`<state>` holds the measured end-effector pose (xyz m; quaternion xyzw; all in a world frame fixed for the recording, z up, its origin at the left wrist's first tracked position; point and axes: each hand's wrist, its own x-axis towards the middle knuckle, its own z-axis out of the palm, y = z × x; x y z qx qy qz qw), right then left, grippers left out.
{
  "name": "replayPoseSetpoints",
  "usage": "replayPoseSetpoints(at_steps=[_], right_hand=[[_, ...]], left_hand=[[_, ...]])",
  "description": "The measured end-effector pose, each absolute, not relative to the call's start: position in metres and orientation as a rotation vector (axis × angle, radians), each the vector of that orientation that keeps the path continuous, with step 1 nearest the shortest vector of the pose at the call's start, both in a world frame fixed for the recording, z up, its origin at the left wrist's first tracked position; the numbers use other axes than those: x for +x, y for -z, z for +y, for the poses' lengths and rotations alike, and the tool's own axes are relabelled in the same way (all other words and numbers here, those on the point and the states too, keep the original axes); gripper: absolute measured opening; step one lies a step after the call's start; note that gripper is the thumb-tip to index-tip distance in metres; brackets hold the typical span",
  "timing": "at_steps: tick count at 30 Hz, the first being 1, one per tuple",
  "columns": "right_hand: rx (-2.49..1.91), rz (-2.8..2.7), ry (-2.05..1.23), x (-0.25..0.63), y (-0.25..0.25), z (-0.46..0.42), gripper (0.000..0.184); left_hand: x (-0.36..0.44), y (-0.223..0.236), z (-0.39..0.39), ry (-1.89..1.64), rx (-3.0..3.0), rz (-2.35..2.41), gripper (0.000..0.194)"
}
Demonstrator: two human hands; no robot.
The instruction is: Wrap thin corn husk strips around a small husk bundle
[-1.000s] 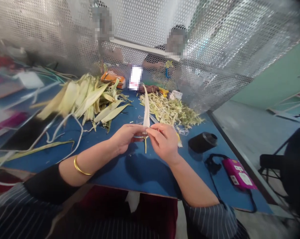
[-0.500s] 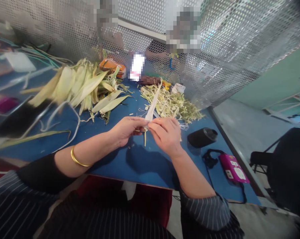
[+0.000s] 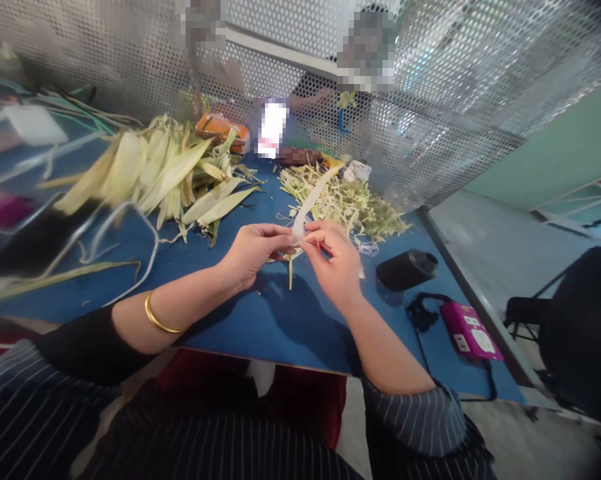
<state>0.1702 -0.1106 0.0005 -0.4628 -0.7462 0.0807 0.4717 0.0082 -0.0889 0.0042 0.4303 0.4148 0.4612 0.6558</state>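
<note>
Husk strip [image 3: 310, 202] pinched between left hand [image 3: 255, 253] and right hand [image 3: 334, 261]; shredded pile [image 3: 353, 203] just beyond, black spool [image 3: 406, 270] to right.

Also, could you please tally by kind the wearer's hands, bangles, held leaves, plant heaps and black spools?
Hands: 2, left hand and right hand
Gold bangle: 1
Held leaf: 1
Heaps: 2, broad leaves and shredded strips
Black spool: 1
Total: 7

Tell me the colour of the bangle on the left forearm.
The bangle is gold, showing best in the head view.
</note>
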Motion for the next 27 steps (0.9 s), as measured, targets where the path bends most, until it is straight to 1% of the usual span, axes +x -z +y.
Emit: replayPoseSetpoints(at_steps=[3, 6, 11, 17, 20, 23, 27], right_hand=[[-1.216, -1.713, -0.442, 0.168, -0.0003, -0.1108, 0.012], [-1.276, -1.607, -0.574, 0.1664, -0.0009, -0.1113, 0.013], [-1.347, -1.559, -0.547, 0.165, -0.0019, -0.1124, 0.012], [-1.357, -1.529, -0.512, 0.1636, -0.0009, -0.1128, 0.01], [-1.35, -1.52, -0.502, 0.1642, 0.0003, -0.1118, 0.01], [-1.313, -1.45, -0.564, 0.1661, 0.0017, -0.1097, 0.014], [-1.273, -1.371, -0.684, 0.1683, 0.0032, -0.1068, 0.027]], left_hand=[[0.0089, -0.0023, -0.0899, -1.075, 1.037, 0.932, 0.02], [0.0099, -0.0008, -0.0897, -1.097, 1.087, 0.936, 0.02], [0.0106, -0.0004, -0.089, -1.095, 1.109, 0.925, 0.02], [0.012, -0.0005, -0.09, -1.086, 1.173, 0.914, 0.025], [0.0138, -0.0007, -0.0899, -1.11, 1.199, 0.949, 0.021], [0.0149, -0.0013, -0.0895, -1.112, 1.18, 0.972, 0.016], [0.0143, -0.0018, -0.0898, -1.093, 1.174, 0.963, 0.016]])
